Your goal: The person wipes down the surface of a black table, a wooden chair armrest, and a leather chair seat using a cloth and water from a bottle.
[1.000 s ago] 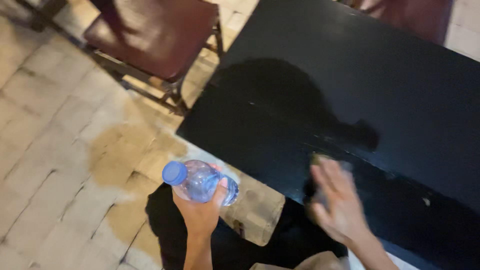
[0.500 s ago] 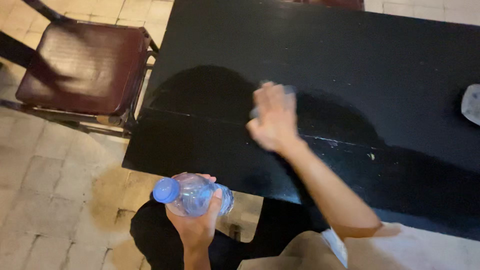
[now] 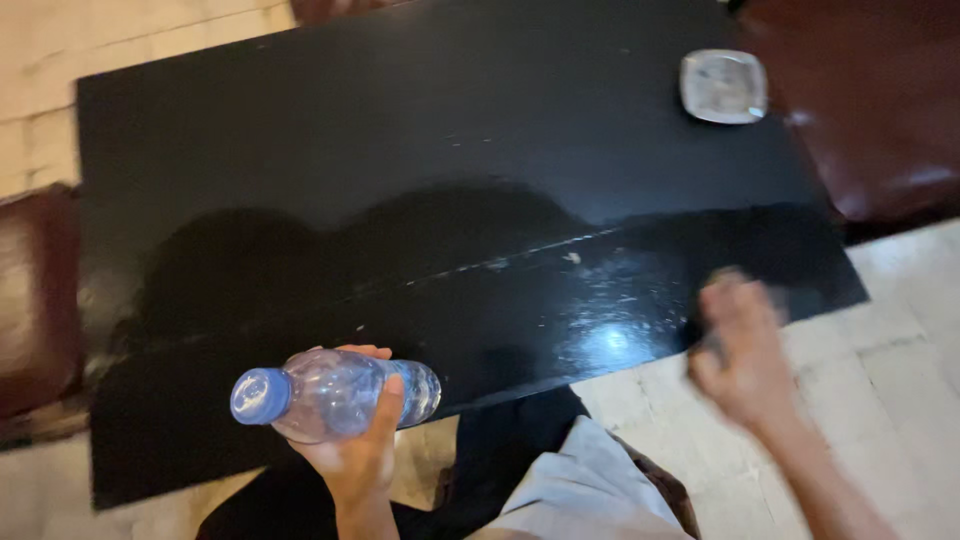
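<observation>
The black table (image 3: 420,130) shines wet along its near strip — that part looks wiped, the far half dull and seemingly not yet done. A small square glass dish (image 3: 723,86) sits far right. The left hand (image 3: 350,455) clasps a clear plastic bottle (image 3: 340,392) at the near edge, long axis sideways, blue cap (image 3: 260,396) pointing left. The right hand (image 3: 740,350) is blurred at the near right corner — its grip cannot be told.
</observation>
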